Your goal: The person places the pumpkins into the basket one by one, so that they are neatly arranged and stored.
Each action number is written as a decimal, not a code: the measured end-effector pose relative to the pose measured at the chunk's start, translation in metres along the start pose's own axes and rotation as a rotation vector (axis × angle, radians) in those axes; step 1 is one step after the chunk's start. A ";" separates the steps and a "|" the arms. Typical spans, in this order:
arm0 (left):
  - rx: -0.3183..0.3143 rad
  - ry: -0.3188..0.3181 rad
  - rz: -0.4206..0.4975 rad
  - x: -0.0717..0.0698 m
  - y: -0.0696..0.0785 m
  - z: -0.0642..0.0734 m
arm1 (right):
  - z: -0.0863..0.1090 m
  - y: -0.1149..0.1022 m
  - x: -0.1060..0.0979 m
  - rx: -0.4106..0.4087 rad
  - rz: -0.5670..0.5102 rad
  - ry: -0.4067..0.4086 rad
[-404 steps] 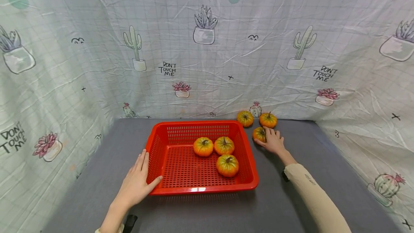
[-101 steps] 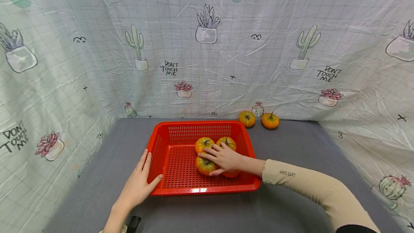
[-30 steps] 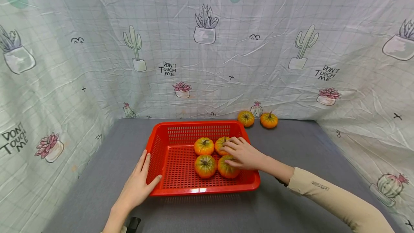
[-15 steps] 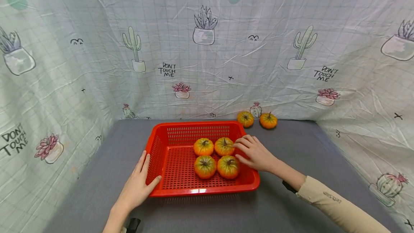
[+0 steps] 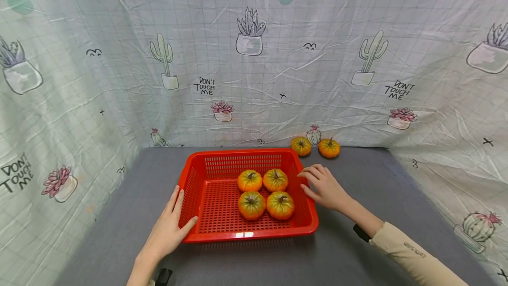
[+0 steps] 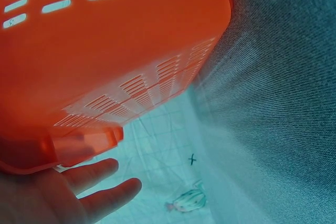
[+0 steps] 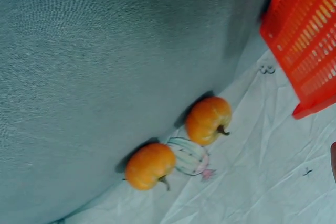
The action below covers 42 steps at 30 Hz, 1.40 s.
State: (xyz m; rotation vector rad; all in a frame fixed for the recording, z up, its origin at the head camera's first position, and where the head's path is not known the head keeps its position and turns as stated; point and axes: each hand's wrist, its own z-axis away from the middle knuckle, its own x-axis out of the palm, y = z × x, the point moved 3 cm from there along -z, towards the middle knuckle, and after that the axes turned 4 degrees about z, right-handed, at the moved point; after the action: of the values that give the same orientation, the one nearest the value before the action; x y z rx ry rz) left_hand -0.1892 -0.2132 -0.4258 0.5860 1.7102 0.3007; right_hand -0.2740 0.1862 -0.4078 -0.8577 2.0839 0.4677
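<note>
In the head view a red plastic basket (image 5: 222,235) holds several small orange pumpkins, grouped in two rows toward its right side. My left hand (image 5: 164,228) rests on the basket's left rim, fingers straight and thumb over the edge; its fingers also show beside the basket (image 6: 105,51) in the left wrist view. My right hand (image 5: 326,189) is over the basket's right rim with loosely bent fingers and holds nothing. Beyond the basket's far right corner sit two more pumpkins, a left one (image 5: 300,146) and a right one (image 5: 329,148), both also visible in the right wrist view.
A grey cloth-covered table (image 5: 254,261) lies under everything. A pale curtain (image 5: 278,78) printed with cacti and potted plants stands behind and along both sides, close behind the two loose pumpkins.
Since the earliest frame, a third pumpkin outside has gone into the basket's front row. Lately my right hand has let go and drawn right, off the pumpkins to the rim. My left hand stays put.
</note>
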 end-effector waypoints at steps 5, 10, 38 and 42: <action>0.001 -0.001 -0.001 0.000 -0.001 0.000 | 0.008 0.012 0.002 0.045 0.018 0.031; 0.004 0.002 0.003 0.000 -0.001 0.001 | 0.016 0.030 0.007 0.092 0.036 0.068; 0.032 0.036 0.018 0.000 0.002 0.001 | 0.033 0.117 0.029 0.363 0.205 0.045; 0.036 0.039 0.023 0.001 0.002 0.001 | 0.034 0.129 0.035 0.420 0.215 -0.024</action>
State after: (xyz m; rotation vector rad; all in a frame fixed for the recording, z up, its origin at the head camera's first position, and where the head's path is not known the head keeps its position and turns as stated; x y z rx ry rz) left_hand -0.1878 -0.2118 -0.4258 0.6303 1.7508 0.2995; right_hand -0.3622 0.2819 -0.4523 -0.3833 2.1531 0.1378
